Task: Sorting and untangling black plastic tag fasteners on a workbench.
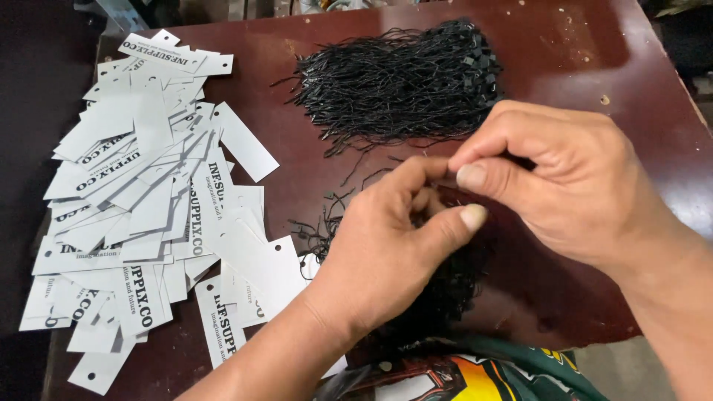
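Left hand [386, 245] and right hand [564, 178] together over the dark red table [564, 44], fingertips meeting, pinched on a thin black string [371, 175]. Big bundle of black strings [401, 82] just beyond; white card tags [148, 193] heaped to the left, near the left wrist

Dark red-brown worktop [564, 67]: glossy, lacquered wood look, pitted and scuffed. White tags [148, 200]: smooth matt card, punched holes. Black strings [386, 82]: thin, wiry cord, slight sheen, with small hard plastic-looking ends. Bright printed cloth [475, 375] at lower edge.
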